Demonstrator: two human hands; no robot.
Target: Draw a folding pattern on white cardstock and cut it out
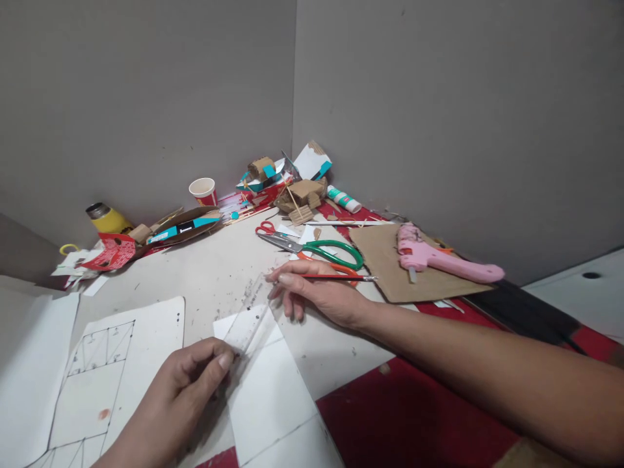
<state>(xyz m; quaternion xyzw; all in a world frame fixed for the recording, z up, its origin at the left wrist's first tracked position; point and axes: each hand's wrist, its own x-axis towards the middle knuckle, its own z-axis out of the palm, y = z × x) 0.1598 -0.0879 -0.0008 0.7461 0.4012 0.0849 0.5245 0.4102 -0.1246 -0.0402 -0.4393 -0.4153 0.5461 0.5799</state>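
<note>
A craft corner: scissors (312,249), glue gun (441,258), cardboard scraps (299,195).

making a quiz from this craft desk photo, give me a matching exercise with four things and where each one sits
Things:
1. pink plastic glue gun
2. clear plastic ruler
3. yellow metal bottle
4. green-handled scissors

Places:
A. far left, by the wall
B. on the brown cardboard sheet
C. held between both hands
D. just beyond the right hand

Pairs: 1-B, 2-C, 3-A, 4-D
</note>
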